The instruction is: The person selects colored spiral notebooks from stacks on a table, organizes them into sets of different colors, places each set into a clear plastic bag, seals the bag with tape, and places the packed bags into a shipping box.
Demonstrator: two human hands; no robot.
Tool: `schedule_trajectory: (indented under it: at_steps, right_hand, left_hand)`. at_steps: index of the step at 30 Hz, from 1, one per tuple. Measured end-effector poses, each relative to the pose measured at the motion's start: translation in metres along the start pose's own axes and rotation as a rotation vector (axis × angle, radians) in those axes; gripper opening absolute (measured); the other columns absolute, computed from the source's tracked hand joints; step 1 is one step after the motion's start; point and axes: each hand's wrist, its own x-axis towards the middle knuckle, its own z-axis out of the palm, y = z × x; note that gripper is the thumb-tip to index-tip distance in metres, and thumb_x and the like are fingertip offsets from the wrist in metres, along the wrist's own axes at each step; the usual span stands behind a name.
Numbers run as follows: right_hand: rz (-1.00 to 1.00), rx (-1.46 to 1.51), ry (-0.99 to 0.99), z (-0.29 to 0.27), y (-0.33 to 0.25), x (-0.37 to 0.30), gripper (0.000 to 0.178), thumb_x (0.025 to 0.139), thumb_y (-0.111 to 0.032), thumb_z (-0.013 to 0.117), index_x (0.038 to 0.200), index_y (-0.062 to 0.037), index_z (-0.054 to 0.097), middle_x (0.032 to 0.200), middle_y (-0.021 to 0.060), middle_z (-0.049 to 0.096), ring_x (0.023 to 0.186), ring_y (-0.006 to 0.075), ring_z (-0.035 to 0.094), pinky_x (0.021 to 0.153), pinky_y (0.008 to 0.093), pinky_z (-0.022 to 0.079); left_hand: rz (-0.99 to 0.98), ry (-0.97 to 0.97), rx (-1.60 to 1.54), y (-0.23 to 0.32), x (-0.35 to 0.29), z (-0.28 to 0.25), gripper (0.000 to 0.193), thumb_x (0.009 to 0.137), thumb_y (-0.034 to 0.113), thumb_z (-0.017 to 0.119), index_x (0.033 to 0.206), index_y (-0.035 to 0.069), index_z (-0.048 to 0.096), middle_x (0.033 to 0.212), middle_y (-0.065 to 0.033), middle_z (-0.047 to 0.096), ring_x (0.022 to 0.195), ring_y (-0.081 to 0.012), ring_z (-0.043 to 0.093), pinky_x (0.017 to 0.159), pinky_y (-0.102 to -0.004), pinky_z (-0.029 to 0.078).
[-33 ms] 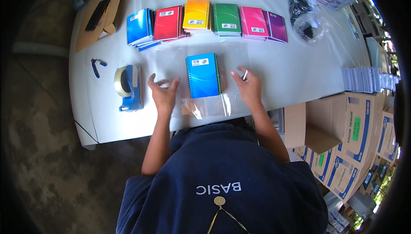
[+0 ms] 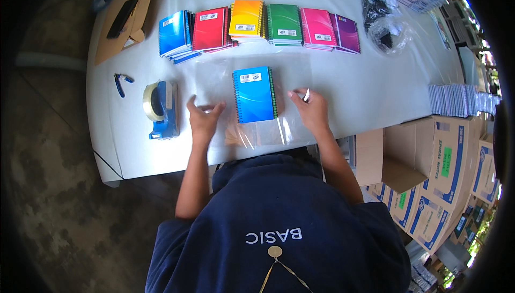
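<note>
A blue spiral notebook [image 2: 255, 100] lies on a clear plastic sheet [image 2: 295, 124], with green coils showing along its right side. To its left my left hand [image 2: 203, 122] is open, thumb and fingers apart, over the sheet's left edge. On the other side is my right hand [image 2: 314, 109], its fingers curled around a small whitish pointed thing [image 2: 306, 95] whose kind I cannot make out. Neither hand touches the notebook. Beyond it stand stacks of notebooks in a row: blue [image 2: 174, 33], red [image 2: 209, 29], yellow [image 2: 247, 18], green [image 2: 284, 22], pink [image 2: 318, 26] and purple [image 2: 346, 33].
A blue tape dispenser [image 2: 169, 112] with a tape roll stands left of my left hand, near blue-handled snips [image 2: 120, 84]. Flattened cardboard [image 2: 140, 17] carries a black object. Crumpled plastic [image 2: 394, 33] lies far right. An open carton [image 2: 405, 151] adjoins the table's right front edge.
My left hand has shifted slightly, its fingertips a little lower. The right hand's fingers have moved slightly, and more of the whitish thing shows. The notebooks have stayed put.
</note>
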Motion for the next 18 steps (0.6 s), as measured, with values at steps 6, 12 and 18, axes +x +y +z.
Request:
schedule_trajectory:
  at_steps: [6,12,18]
  right_hand:
    - [-0.453,0.222,-0.123,-0.007,-0.009,0.010,0.023,0.079,-0.018,0.068,0.070,0.0025,0.060,0.114,0.0271,0.060,0.108,0.0294,0.060,0.086,0.0347,0.044]
    - [-0.306,0.673,-0.183,0.055,0.002,-0.002,0.021,0.084,-0.010,0.060,0.068,-0.0001,0.049,0.096,0.0164,0.060,0.097,0.0231,0.055,0.081,0.0299,0.040]
    - [-0.432,0.687,-0.126,0.064,-0.008,-0.012,0.026,0.086,-0.010,0.055,0.065,-0.0017,0.041,0.064,0.0092,0.044,0.066,0.0205,0.044,0.077,0.0317,0.038]
  left_hand:
    - [0.136,-0.459,-0.237,0.016,0.007,-0.019,0.025,0.084,0.023,0.068,0.068,0.007,0.059,0.076,-0.0013,0.057,0.071,-0.0115,0.052,0.070,-0.0274,0.041]
    - [0.647,-0.387,-0.035,0.034,0.008,0.029,0.013,0.082,0.014,0.064,0.074,0.006,0.057,0.146,-0.0185,0.030,0.137,-0.0360,0.022,0.110,-0.0489,0.016]
    - [0.729,-0.319,0.521,0.032,-0.016,0.067,0.022,0.085,0.019,0.053,0.100,0.002,0.050,0.151,-0.0212,0.018,0.141,-0.0359,0.009,0.110,-0.0585,0.005]
